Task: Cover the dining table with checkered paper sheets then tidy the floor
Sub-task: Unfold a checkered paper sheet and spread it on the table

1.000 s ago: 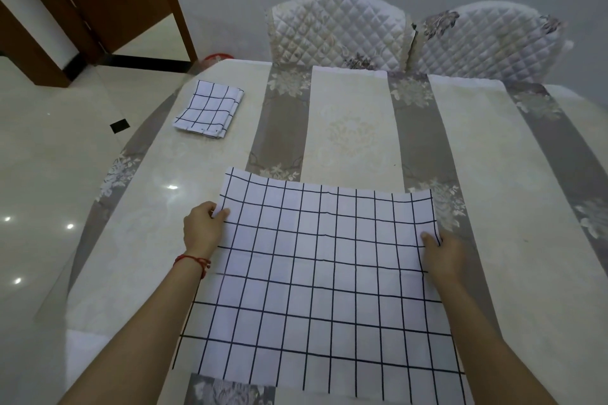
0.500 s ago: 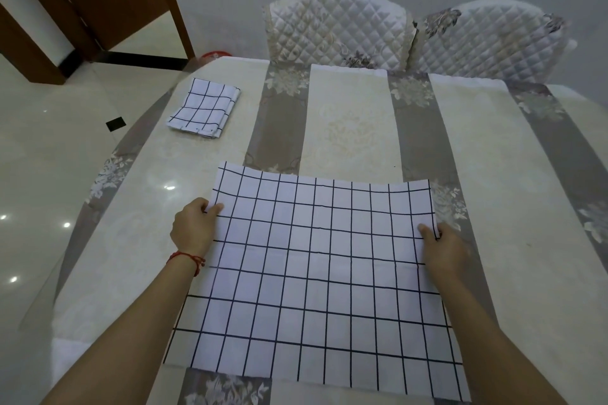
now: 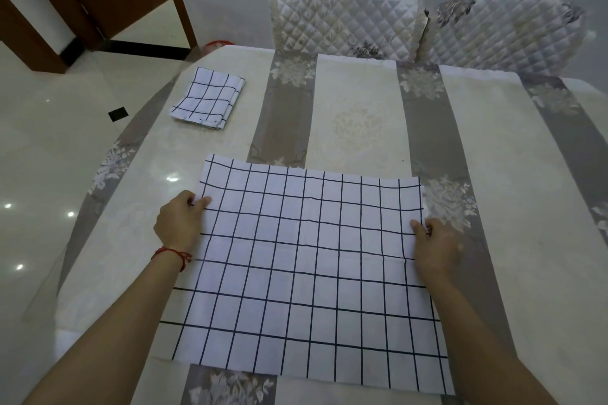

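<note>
Left hand is pinching the sheet's left edge, right hand is pinching its right edge. Sheet is lying flat on the table at the near side: white, black grid, faint fold creases, no readable writing. Folded stack is sitting far left. Two chairs are standing behind.

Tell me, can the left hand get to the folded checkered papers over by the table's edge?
Probably yes. The left hand now pinches the open sheet, but only bare tablecloth lies between it and the folded stack; it must let go and stretch forward.
</note>
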